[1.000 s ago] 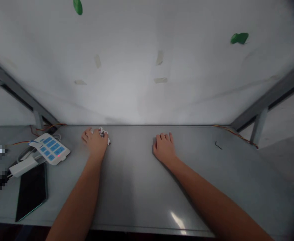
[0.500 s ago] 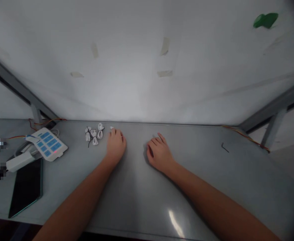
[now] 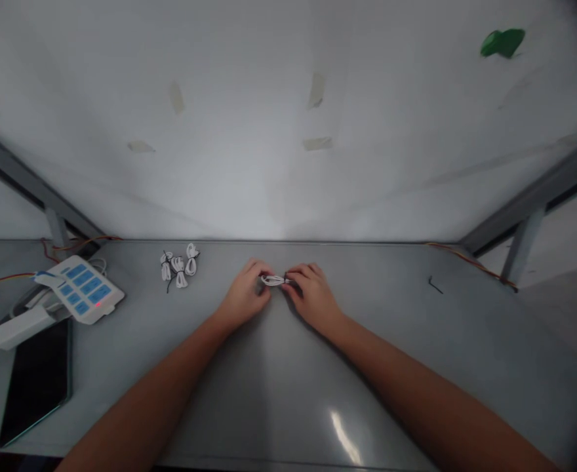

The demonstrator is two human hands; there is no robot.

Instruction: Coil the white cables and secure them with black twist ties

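Observation:
Between my hands is a small coiled white cable [image 3: 273, 280], held just above or on the grey table. My left hand [image 3: 243, 292] has its fingers curled around the cable's left end. Thumb and fingertips of my right hand [image 3: 314, 292] pinch the other end, where a dark tie shows. Parts of the cable are hidden by the fingers. To the left of my left hand, three more bundled white cables [image 3: 179, 270] with black ties lie close together.
A white power strip [image 3: 88, 288] with blue sockets, a white adapter [image 3: 25, 326] and a dark tablet [image 3: 37, 380] are on the left. A thin black bent piece [image 3: 435, 284] lies on the right. Behind the table [image 3: 288, 393] rises a white panel [image 3: 249, 131].
My left hand has moved right, bringing a white cable to the middle. My right hand has closed on its other end. The view has shifted slightly.

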